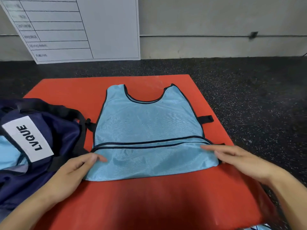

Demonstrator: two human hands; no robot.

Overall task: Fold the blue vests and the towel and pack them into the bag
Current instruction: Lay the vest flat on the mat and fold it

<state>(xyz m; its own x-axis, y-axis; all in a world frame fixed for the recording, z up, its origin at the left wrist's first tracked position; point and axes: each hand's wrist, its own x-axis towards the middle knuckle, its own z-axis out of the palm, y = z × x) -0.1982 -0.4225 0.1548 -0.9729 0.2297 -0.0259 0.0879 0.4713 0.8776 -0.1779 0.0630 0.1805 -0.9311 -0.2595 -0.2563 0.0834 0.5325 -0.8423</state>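
At frame centre, on the red mat [149, 205]: a light-blue mesh vest [146, 127] spread flat, neck toward the top, lower hem already turned up in a first fold. At left, a navy LVQUE bag [49, 138] lying open, more light-blue fabric showing inside — probably vests packed already. Further folds and packing left; no towel in view. Left hand [71, 170] and right hand [240, 161] at the fold's two ends, fingers [209, 147] nearly straight, close together, resting flat on the cloth, pinching nothing.

- Your left hand [73, 170] and right hand [239, 161] press flat on the blue vest [146, 123] — its near hem folded up.
- It lies on the red mat [149, 205]; the navy bag [49, 130] sits left.
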